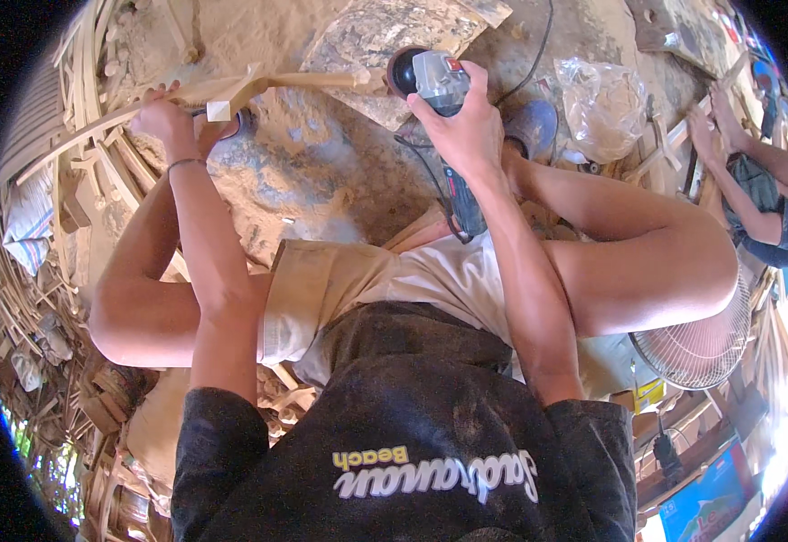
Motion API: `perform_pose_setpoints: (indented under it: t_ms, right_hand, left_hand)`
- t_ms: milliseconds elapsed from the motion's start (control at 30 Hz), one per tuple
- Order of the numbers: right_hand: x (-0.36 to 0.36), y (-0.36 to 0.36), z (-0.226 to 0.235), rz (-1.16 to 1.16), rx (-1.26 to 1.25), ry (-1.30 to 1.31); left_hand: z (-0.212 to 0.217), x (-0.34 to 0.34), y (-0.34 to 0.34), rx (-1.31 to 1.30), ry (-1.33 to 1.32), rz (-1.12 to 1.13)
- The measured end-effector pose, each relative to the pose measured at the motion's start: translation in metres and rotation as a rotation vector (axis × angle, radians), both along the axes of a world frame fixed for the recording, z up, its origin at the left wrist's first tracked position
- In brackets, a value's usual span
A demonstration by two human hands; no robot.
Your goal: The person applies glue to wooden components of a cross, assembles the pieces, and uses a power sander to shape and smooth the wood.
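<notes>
My left hand (166,122) is closed round a long, slender piece of pale wood (308,80), which has a squared block standing out near its middle. My right hand (468,128) grips a grey and dark angle grinder (443,79) by its head, and the tool's body hangs down toward my lap. At the grinder's far left side is a round dark disc (403,72). The wood's right end points at this disc; whether they touch I cannot tell.
A flat worn slab (358,45) lies on the dusty ground ahead. A cable (543,54) runs past the grinder. Wooden strips (118,167) are heaped at left. A clear plastic bag (601,104) and a fan (696,348) are at right, near another person's arms (755,172).
</notes>
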State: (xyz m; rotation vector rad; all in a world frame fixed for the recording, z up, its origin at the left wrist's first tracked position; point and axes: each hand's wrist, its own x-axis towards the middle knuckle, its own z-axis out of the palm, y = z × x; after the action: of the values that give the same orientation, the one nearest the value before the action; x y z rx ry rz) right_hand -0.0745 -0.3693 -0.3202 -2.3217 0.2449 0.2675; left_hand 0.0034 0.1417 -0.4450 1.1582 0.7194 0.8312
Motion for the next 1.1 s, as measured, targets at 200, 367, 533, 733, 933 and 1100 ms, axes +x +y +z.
perform_pose_setpoints:
  t_ms: [200,367,533,733,933,1100]
  right_hand:
    - [0.001,0.006,-0.009,0.015,0.021,-0.049]
    - [0.002,-0.002,-0.009,0.0,-0.004,-0.011]
    - [0.001,0.01,-0.011,0.05,0.041,-0.033]
    - [-0.002,-0.004,-0.011,0.024,-0.064,0.0]
    - [-0.001,0.0,-0.017,0.041,0.008,-0.086]
    - [-0.001,0.003,-0.014,0.06,0.053,-0.06]
  left_hand:
    - [-0.027,0.028,0.05,0.08,0.063,-0.001]
    - [-0.036,0.052,0.007,0.013,-0.01,-0.072]
    - [-0.051,0.037,0.081,0.389,0.174,-0.266]
    - [-0.073,0.056,0.051,-0.141,-0.182,-0.178]
    - [-0.068,0.051,0.076,0.144,-0.001,0.003]
    - [-0.068,0.053,0.08,0.07,0.005,0.066]
